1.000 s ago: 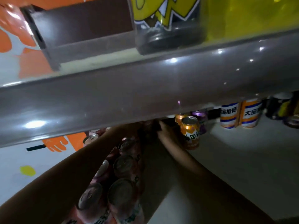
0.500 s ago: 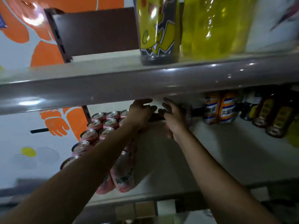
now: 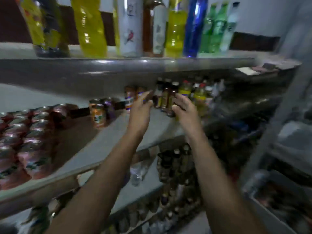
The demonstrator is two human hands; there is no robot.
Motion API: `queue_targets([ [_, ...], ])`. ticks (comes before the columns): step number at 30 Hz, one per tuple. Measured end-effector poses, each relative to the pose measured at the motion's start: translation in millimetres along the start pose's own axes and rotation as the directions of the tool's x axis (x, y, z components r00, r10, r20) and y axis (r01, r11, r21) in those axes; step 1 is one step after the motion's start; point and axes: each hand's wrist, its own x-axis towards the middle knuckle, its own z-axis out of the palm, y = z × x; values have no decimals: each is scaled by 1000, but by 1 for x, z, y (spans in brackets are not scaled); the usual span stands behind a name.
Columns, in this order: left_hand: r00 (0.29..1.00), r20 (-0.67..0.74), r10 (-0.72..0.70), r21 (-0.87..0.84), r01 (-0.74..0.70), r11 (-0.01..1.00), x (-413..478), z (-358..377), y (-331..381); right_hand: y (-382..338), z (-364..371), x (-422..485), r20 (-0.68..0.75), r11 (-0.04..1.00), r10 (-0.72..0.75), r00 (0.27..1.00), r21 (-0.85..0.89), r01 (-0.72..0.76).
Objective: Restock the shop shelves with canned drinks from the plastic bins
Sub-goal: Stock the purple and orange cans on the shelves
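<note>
Both my arms reach out over the middle shelf (image 3: 118,137). My left hand (image 3: 141,108) hangs in the air with relaxed fingers and holds nothing. My right hand (image 3: 183,107) is beside it, fingers spread and empty, just in front of a row of small dark bottles (image 3: 166,97). Pink cans (image 3: 30,139) stand in rows on the left of the shelf. An orange can (image 3: 98,115) and a purple can (image 3: 108,108) stand behind them. Two orange, white and blue cans (image 3: 130,97) stand at the back, partly behind my left hand. The frame is blurred by motion.
Tall yellow, white, blue and green bottles (image 3: 175,27) line the upper shelf. Yellow-filled bottles (image 3: 199,97) stand right of the dark ones. Lower shelves (image 3: 170,168) hold more bottles. A grey frame and bin-like shapes (image 3: 290,135) fill the right side.
My view has pulled back and swung right, so the upper shelf's bottles show. Both hands have drawn away from the pink cans and moved right toward the dark bottles.
</note>
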Motion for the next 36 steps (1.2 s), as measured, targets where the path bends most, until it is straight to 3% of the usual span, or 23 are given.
queue_targets([
  [6,957,284,66,-164,-19,986,-51,153,34,-24,-153,-45,-254,995,2,967,-99,-28],
  [12,841,531,103,-292,68,954,-108,269,70,-51,-286,-91,-453,976,-30,891,-207,-72],
  [23,684,709,173,-236,-2,972,-182,421,111,-77,-471,-169,-668,901,-74,740,-364,-238],
  [30,604,776,180,-204,-29,979,-186,485,113,-69,-530,-171,-688,903,-4,726,-314,-293],
  [36,527,845,92,-55,-85,995,-167,522,126,-69,-570,-159,-674,852,35,738,-366,-375],
])
